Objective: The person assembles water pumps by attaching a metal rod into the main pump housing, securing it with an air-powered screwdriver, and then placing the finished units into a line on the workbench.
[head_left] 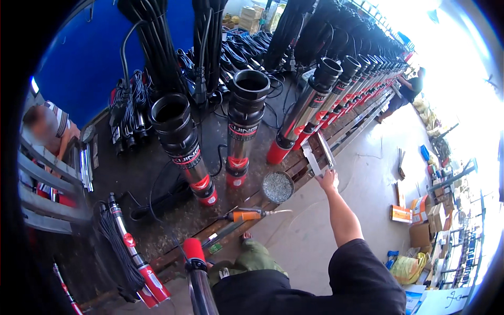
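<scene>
My right arm reaches forward to the bench edge. My right hand is closed around the near end of a long, narrow metal strip. A second shiny strip lies beside it, and I cannot tell whether the fingers touch that one too. The hand is close to a row of upright steel pump bodies with black collars and red bases, the nearest being a pump. My left hand does not show. In front of my body, a steel cylinder with a red end slants up from the lower edge.
Two more pumps stand on the dark bench. Near its edge are a round tin of small metal pieces and an orange air tool. Cable bundles hang behind. Other people are at left and far right.
</scene>
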The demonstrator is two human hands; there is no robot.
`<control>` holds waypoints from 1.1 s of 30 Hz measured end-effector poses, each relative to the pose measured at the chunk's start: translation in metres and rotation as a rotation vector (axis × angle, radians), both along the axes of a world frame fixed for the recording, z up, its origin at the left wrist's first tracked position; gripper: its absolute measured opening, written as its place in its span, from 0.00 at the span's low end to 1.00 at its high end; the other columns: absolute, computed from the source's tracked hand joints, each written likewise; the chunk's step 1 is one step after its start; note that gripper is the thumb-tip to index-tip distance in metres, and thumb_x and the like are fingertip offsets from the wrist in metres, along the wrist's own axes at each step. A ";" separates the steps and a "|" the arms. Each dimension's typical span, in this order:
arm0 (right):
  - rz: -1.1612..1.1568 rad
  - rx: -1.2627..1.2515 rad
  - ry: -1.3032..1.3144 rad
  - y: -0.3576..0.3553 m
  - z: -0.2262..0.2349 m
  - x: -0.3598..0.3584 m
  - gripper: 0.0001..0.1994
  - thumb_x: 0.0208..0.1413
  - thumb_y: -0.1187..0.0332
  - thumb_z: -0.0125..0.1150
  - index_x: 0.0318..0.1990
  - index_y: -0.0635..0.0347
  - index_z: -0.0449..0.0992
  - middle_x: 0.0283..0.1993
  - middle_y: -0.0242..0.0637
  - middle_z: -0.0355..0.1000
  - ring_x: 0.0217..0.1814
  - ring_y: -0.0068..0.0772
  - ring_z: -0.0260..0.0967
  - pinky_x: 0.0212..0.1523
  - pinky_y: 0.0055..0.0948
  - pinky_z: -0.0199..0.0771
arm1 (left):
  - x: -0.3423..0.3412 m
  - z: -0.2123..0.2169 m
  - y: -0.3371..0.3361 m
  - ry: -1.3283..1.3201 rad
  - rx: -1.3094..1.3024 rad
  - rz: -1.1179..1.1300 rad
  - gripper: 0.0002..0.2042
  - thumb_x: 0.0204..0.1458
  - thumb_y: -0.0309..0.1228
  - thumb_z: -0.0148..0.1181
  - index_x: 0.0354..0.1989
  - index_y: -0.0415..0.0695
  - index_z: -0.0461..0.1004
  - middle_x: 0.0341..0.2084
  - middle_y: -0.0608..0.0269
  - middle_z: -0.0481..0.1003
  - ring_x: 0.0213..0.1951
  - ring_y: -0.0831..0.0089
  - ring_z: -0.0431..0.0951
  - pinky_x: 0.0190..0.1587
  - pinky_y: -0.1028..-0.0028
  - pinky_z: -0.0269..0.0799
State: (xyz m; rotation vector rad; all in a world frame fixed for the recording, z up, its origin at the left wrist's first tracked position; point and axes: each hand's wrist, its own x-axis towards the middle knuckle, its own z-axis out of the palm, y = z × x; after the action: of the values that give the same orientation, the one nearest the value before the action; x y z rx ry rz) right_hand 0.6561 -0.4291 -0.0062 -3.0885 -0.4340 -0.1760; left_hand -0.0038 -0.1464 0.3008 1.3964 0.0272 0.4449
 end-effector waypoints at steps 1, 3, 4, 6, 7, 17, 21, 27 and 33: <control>0.013 -0.015 -0.079 0.000 -0.003 0.003 0.19 0.46 0.50 0.74 0.36 0.56 0.85 0.39 0.46 0.80 0.47 0.50 0.78 0.48 0.47 0.78 | -0.014 -0.034 0.013 0.006 -0.060 0.008 0.11 0.47 0.24 0.68 0.39 0.37 0.78 0.32 0.53 0.80 0.34 0.63 0.83 0.38 0.69 0.78; -0.047 -0.015 0.092 0.003 0.000 0.005 0.20 0.45 0.48 0.74 0.36 0.55 0.85 0.39 0.45 0.80 0.47 0.49 0.78 0.48 0.47 0.78 | 0.001 -0.053 0.019 -0.030 -0.181 0.041 0.10 0.51 0.25 0.65 0.41 0.37 0.76 0.31 0.53 0.80 0.34 0.66 0.83 0.38 0.71 0.79; -0.080 -0.018 0.185 0.004 0.000 0.005 0.21 0.45 0.47 0.75 0.36 0.54 0.85 0.39 0.44 0.81 0.47 0.48 0.78 0.49 0.47 0.78 | 0.010 -0.056 0.027 -0.070 -0.244 0.062 0.08 0.55 0.26 0.62 0.41 0.36 0.75 0.29 0.54 0.79 0.32 0.68 0.82 0.37 0.72 0.78; -0.121 0.024 0.163 -0.005 0.004 0.000 0.18 0.43 0.49 0.75 0.34 0.53 0.86 0.39 0.43 0.81 0.46 0.47 0.79 0.49 0.45 0.79 | 0.032 -0.010 0.005 0.127 -0.289 0.484 0.13 0.53 0.31 0.65 0.38 0.31 0.75 0.33 0.46 0.78 0.29 0.57 0.79 0.31 0.67 0.71; -0.115 0.037 0.175 -0.002 0.007 0.001 0.18 0.42 0.50 0.76 0.34 0.54 0.86 0.40 0.43 0.81 0.46 0.47 0.79 0.49 0.44 0.79 | 0.024 -0.014 0.010 0.150 -0.334 0.500 0.15 0.53 0.31 0.67 0.39 0.30 0.74 0.35 0.45 0.77 0.30 0.56 0.79 0.30 0.66 0.73; 0.163 0.270 -0.102 -0.043 0.020 -0.023 0.13 0.46 0.59 0.67 0.33 0.59 0.84 0.32 0.47 0.76 0.35 0.52 0.75 0.39 0.46 0.76 | 0.042 -0.104 0.052 0.507 -0.295 0.835 0.08 0.61 0.29 0.54 0.35 0.37 0.74 0.22 0.61 0.73 0.22 0.75 0.72 0.25 0.77 0.67; 0.318 0.585 -0.247 -0.033 0.009 -0.135 0.04 0.58 0.76 0.58 0.36 0.67 0.76 0.34 0.47 0.74 0.36 0.51 0.73 0.37 0.43 0.74 | 0.016 -0.199 0.072 0.664 0.513 0.619 0.08 0.57 0.29 0.60 0.39 0.37 0.80 0.26 0.58 0.79 0.29 0.68 0.78 0.35 0.71 0.74; 0.538 0.983 0.195 0.077 0.047 -0.347 0.10 0.51 0.84 0.59 0.40 0.64 0.79 0.33 0.44 0.74 0.34 0.46 0.73 0.34 0.38 0.75 | 0.096 -0.178 0.087 0.524 0.566 0.232 0.35 0.52 0.37 0.71 0.70 0.49 0.65 0.49 0.52 0.78 0.51 0.59 0.77 0.56 0.62 0.70; 1.045 1.000 0.617 0.228 0.072 -0.412 0.05 0.53 0.74 0.64 0.36 0.66 0.78 0.32 0.46 0.73 0.37 0.52 0.71 0.37 0.43 0.73 | 0.113 -0.169 0.090 0.305 0.281 0.297 0.25 0.57 0.30 0.67 0.64 0.42 0.71 0.48 0.58 0.80 0.48 0.72 0.77 0.49 0.70 0.73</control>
State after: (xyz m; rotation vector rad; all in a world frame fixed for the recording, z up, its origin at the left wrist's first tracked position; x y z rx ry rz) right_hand 0.2438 -0.2013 0.0654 -1.5485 -1.2858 0.4238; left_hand 0.1096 -0.0560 0.1320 1.7365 0.4395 0.4898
